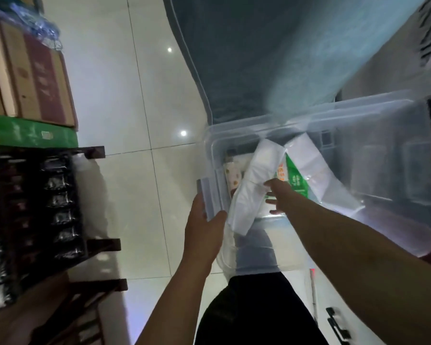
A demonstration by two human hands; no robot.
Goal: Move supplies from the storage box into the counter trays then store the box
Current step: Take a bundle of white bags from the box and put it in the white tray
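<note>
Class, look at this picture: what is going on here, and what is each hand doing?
A person is unpacking a clear plastic storage box with its lid up. The left hand grips the box's near rim to steady it. The right hand reaches inside and takes hold of a white packet. A green and white packet lies beside it in the box. A dark tray of small packets sits on the left.

Packets (254, 185) lie in the storage box (358, 113), shelves (35, 207) left.

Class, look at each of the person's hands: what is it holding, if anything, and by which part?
The left hand grips the clear storage box by its end handle. The right hand holds a white packet by its edge, inside the box.
</note>
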